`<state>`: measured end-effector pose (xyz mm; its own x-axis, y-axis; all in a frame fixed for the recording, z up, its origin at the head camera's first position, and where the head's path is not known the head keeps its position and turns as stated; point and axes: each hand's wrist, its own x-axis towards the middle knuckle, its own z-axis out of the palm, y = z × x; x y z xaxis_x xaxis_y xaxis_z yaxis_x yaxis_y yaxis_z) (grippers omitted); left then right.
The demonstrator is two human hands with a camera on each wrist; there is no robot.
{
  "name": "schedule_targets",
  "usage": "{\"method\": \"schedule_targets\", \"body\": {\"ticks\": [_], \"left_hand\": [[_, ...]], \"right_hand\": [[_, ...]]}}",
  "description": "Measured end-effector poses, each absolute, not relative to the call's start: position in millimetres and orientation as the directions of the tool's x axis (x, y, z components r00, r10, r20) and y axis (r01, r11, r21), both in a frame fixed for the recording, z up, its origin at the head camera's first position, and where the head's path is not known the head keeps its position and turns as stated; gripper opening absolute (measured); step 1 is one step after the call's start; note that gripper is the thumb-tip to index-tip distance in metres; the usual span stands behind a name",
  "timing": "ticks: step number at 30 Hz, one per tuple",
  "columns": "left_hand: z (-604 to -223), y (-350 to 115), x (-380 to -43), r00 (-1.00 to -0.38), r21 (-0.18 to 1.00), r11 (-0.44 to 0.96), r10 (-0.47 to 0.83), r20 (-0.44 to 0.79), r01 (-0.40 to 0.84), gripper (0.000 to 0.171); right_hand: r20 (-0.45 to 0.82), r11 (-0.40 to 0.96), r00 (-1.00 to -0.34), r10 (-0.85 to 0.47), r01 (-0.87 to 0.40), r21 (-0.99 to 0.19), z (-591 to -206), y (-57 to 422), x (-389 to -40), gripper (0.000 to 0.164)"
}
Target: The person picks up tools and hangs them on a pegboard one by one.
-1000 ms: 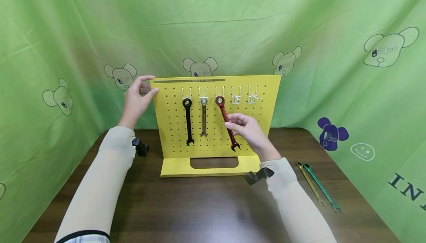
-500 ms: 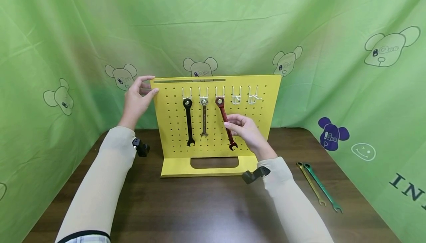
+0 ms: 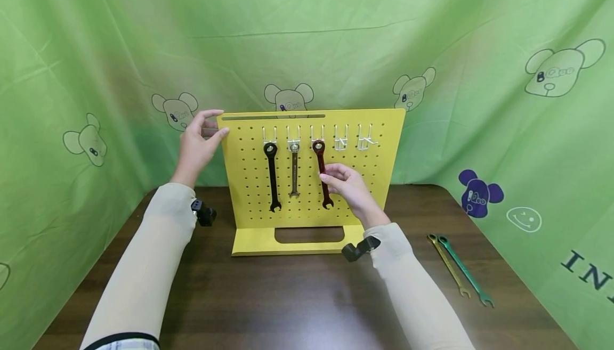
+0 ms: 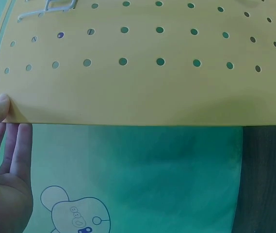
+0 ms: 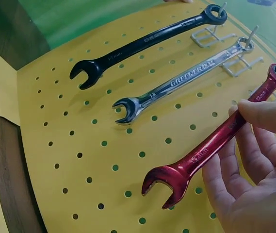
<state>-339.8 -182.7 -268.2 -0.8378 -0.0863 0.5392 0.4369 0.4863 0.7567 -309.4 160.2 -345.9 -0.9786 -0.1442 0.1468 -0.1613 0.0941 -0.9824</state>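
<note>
A yellow pegboard (image 3: 249, 179) stands on the table, and my left hand (image 3: 199, 145) pinches its upper left corner between thumb and fingers. My right hand (image 3: 349, 189) grips a red combination wrench (image 5: 201, 153) by its shaft. In the right wrist view a hook's prong passes through the ring end of this wrench, and its open jaw end points down. To its left hang a silver wrench (image 3: 295, 171) and a black wrench (image 3: 272, 179), each by its ring on a hook. Two white hooks (image 3: 341, 139) to the right carry nothing.
On the table's right side a yellow-gold wrench (image 3: 450, 266) and a green wrench (image 3: 465, 270) lie side by side. A green curtain (image 3: 307, 35) with printed bear heads surrounds the dark wooden table (image 3: 268, 296).
The red wrench's lower end has swung left, so it hangs closer to vertical. My right hand has shifted slightly left with it; the left hand stays put.
</note>
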Motion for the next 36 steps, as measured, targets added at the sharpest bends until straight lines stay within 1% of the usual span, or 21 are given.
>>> {"method": "schedule_targets", "body": {"ticks": [6,13,18,26,36], "left_hand": [[-267.8,-182.0,-340.3,-0.842,0.764,0.482,-0.092,0.531,0.429,0.042],[-268.0,-181.9,-340.7,-0.842,0.763,0.482,-0.091,0.532,0.430,0.042],[-268.4,-182.0,-340.1,-0.842,0.764,0.478,-0.088,0.533,0.434,0.042],[-267.4,-181.4,-339.0,-0.841,0.765,0.476,-0.089,0.534,0.435,0.042],[-267.9,-181.7,-339.9,-0.841,0.762,0.481,-0.088,0.534,0.434,0.042]], "right_hand": [[0.174,0.043,-0.969,-0.175,-0.184,-0.982,-347.7,160.8,-310.0,0.035],[0.140,0.030,-0.973,-0.183,-0.148,-0.989,-346.4,162.1,-309.3,0.043],[0.137,0.014,-0.967,-0.213,-0.143,-0.990,-347.1,164.6,-310.1,0.042],[0.159,0.047,-0.953,-0.257,-0.177,-0.983,-342.7,166.6,-306.5,0.045],[0.147,0.057,-0.951,-0.272,-0.169,-0.984,-340.1,171.8,-303.0,0.044]]}}
